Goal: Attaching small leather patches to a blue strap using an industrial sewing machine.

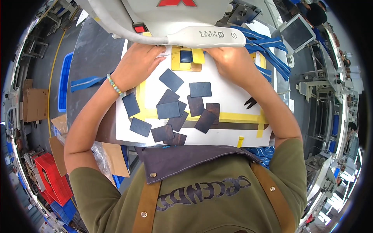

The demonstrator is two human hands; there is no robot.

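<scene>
My left hand (142,63) is bent in toward the sewing machine's work spot, with a thin thread (173,53) running from between its thumb and fingers. On the other side my right hand (232,61) is curled, its fingertips partly hidden under the white lamp (208,37). Between both hands sits a small dark blue patch (186,56) in a yellow-taped holder (197,57). Several dark blue and brownish rectangular patches lie loose on the white board, among them one patch (171,80) nearest the holder and another patch (200,89) beside it.
The white sewing machine (176,17) overhangs the board (243,101). Dark snips (250,102) lie by my right forearm. Blue zippers (268,44) are heaped at the far right; another zipper (86,83) lies left. A blue bin (65,81) and red crate (52,178) stand at left.
</scene>
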